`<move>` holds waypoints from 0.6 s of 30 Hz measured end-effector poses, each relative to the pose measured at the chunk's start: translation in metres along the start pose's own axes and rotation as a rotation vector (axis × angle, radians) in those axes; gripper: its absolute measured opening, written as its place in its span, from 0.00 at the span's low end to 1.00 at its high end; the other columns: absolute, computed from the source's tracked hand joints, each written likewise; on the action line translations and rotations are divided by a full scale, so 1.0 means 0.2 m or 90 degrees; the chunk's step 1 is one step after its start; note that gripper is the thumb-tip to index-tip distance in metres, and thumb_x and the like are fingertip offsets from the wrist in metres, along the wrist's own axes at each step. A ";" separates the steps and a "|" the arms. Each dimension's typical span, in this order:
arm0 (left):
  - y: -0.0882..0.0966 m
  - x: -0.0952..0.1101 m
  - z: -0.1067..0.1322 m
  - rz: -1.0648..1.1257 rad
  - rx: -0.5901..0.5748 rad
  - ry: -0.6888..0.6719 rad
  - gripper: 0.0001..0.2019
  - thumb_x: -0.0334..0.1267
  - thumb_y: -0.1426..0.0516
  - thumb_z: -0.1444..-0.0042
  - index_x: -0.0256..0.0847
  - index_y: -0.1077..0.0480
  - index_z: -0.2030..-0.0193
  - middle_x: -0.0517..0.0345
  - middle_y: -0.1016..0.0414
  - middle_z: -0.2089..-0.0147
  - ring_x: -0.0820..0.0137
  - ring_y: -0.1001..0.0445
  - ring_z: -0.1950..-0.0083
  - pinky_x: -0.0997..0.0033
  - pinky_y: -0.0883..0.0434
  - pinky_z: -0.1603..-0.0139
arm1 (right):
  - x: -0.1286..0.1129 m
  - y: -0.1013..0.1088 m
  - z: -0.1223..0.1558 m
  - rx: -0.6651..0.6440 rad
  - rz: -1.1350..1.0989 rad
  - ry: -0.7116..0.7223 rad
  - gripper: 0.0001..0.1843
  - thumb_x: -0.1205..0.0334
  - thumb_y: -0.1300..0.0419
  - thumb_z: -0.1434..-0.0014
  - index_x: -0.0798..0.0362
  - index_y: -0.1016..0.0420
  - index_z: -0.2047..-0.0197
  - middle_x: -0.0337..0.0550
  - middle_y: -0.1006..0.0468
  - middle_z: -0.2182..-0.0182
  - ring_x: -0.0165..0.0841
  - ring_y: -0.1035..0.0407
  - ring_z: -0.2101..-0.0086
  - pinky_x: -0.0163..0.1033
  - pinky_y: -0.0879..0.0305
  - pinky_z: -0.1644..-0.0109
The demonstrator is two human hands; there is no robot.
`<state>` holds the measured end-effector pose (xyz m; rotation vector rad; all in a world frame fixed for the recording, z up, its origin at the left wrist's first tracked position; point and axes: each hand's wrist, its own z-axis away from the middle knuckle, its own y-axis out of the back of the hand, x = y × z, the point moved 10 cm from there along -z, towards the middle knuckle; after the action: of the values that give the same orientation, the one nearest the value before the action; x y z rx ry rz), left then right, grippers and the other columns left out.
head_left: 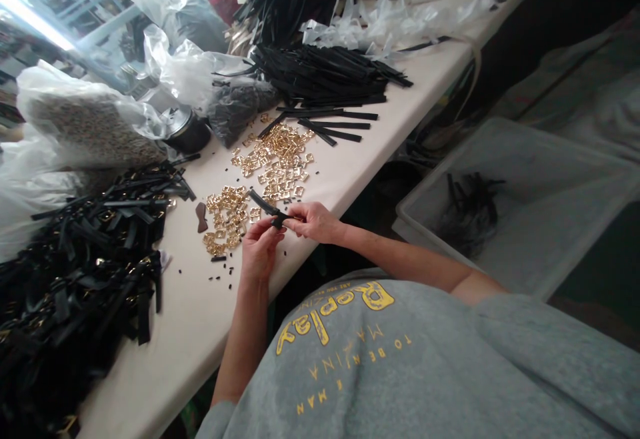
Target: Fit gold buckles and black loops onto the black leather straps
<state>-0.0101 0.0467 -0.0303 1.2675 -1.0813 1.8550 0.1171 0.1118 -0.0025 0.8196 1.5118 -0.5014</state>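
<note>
Between my two hands, over the table's near edge, is a black strap [263,203], folded or crossed where the fingers meet. My left hand [261,247] pinches it from below. From the right, my right hand [316,222] grips the strap's other part, with its fingers closed. A hint of gold shows by the right fingers, too small to make out. Just beyond the hands lie gold buckles [227,216] in one heap and more gold buckles [285,152] in another. Small black bits are scattered around them.
Finished-looking black straps with gold buckles [115,246] pile up at left. Loose black straps [325,76] lie farther back. A brown piece [201,217], a black tin [186,130] and plastic bags [85,116] are on the table [195,319]. A translucent bin [530,226] stands at right.
</note>
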 end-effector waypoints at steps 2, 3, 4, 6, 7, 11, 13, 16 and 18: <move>-0.01 0.00 0.00 0.003 -0.003 -0.003 0.14 0.37 0.29 0.62 0.41 0.22 0.66 0.59 0.20 0.66 0.78 0.25 0.71 0.80 0.27 0.68 | -0.01 0.00 0.00 0.007 0.031 0.004 0.11 0.60 0.41 0.40 0.55 0.31 0.72 0.33 0.31 0.81 0.24 0.39 0.79 0.30 0.48 0.73; -0.01 0.00 0.00 0.008 -0.008 -0.003 0.13 0.37 0.29 0.62 0.41 0.22 0.67 0.59 0.20 0.67 0.79 0.25 0.72 0.80 0.27 0.68 | -0.01 0.00 0.01 0.010 0.046 0.007 0.11 0.60 0.41 0.40 0.55 0.31 0.72 0.33 0.32 0.81 0.24 0.40 0.79 0.31 0.48 0.73; -0.02 0.00 0.00 0.012 -0.015 -0.002 0.12 0.37 0.30 0.61 0.40 0.22 0.68 0.59 0.21 0.67 0.79 0.26 0.73 0.80 0.27 0.68 | -0.02 0.00 0.01 0.014 0.061 0.011 0.11 0.60 0.41 0.40 0.55 0.31 0.72 0.33 0.32 0.81 0.24 0.41 0.78 0.31 0.49 0.72; -0.03 0.00 0.00 0.020 -0.031 0.003 0.11 0.36 0.30 0.60 0.40 0.23 0.69 0.60 0.22 0.69 0.79 0.27 0.74 0.81 0.28 0.70 | -0.03 0.00 0.01 0.020 0.089 0.021 0.12 0.60 0.40 0.39 0.55 0.32 0.73 0.33 0.33 0.81 0.24 0.42 0.77 0.31 0.51 0.72; -0.04 0.00 0.00 0.023 -0.036 0.006 0.10 0.36 0.31 0.60 0.39 0.23 0.69 0.60 0.22 0.70 0.80 0.28 0.75 0.81 0.28 0.71 | -0.03 0.00 0.01 0.021 0.103 0.026 0.12 0.60 0.40 0.39 0.55 0.32 0.73 0.33 0.33 0.81 0.24 0.43 0.77 0.32 0.52 0.71; -0.04 0.00 -0.01 0.024 -0.028 0.009 0.09 0.36 0.32 0.60 0.38 0.23 0.70 0.61 0.24 0.72 0.80 0.29 0.76 0.82 0.29 0.72 | -0.05 0.00 0.01 0.018 0.144 0.041 0.12 0.61 0.40 0.39 0.56 0.32 0.73 0.32 0.35 0.80 0.24 0.45 0.76 0.32 0.54 0.70; -0.04 0.01 -0.01 0.019 -0.018 0.000 0.09 0.35 0.32 0.60 0.38 0.23 0.70 0.61 0.24 0.73 0.80 0.29 0.77 0.81 0.29 0.72 | -0.05 -0.01 0.00 0.012 0.154 0.046 0.13 0.61 0.40 0.39 0.56 0.33 0.74 0.32 0.36 0.80 0.24 0.46 0.76 0.32 0.55 0.70; -0.04 0.01 0.00 0.007 0.005 -0.019 0.08 0.34 0.33 0.60 0.39 0.22 0.69 0.61 0.23 0.72 0.80 0.29 0.76 0.81 0.29 0.73 | -0.06 -0.01 0.00 0.001 0.173 0.050 0.13 0.61 0.40 0.39 0.56 0.34 0.74 0.32 0.36 0.79 0.24 0.46 0.75 0.33 0.55 0.70; -0.03 0.02 0.00 -0.001 0.021 -0.032 0.08 0.34 0.34 0.60 0.39 0.23 0.69 0.61 0.23 0.71 0.80 0.29 0.76 0.81 0.29 0.72 | -0.06 -0.01 -0.01 -0.007 0.200 0.050 0.13 0.61 0.40 0.39 0.56 0.34 0.74 0.32 0.37 0.79 0.24 0.47 0.75 0.33 0.55 0.69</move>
<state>-0.0066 0.0492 -0.0252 1.3392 -1.0792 1.8556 0.1146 0.1096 0.0088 1.0559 1.4208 -0.2299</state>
